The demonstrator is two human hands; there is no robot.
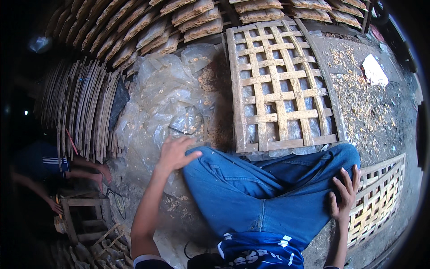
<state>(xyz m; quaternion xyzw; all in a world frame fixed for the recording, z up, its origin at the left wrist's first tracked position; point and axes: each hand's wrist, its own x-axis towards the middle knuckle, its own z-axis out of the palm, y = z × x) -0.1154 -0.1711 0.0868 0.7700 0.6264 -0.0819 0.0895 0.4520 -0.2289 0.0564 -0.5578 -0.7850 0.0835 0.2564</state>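
My left hand (176, 154) hangs beside my left knee, its thumb at the blue trousers (224, 179) and its fingers over crumpled clear plastic sheets (156, 89). Nothing shows in it. On my right knee rests my right hand (344, 192), fingers spread and holding nothing. I sit cross-legged. In front of my legs lies a woven bamboo rack (281, 96) with a wooden frame, its open lattice showing plastic beneath. A dark wire-like loop (181, 131) lies on the plastic just past my left fingertips.
Stacked racks bearing pale slabs (197, 18) line the back. Many thin slatted frames (83, 107) stand at left. Another person's legs (92, 172) and a wooden stool (85, 201) are at lower left. A second lattice rack (376, 201) lies right. Crumbs (358, 98) litter the floor near white paper (375, 70).
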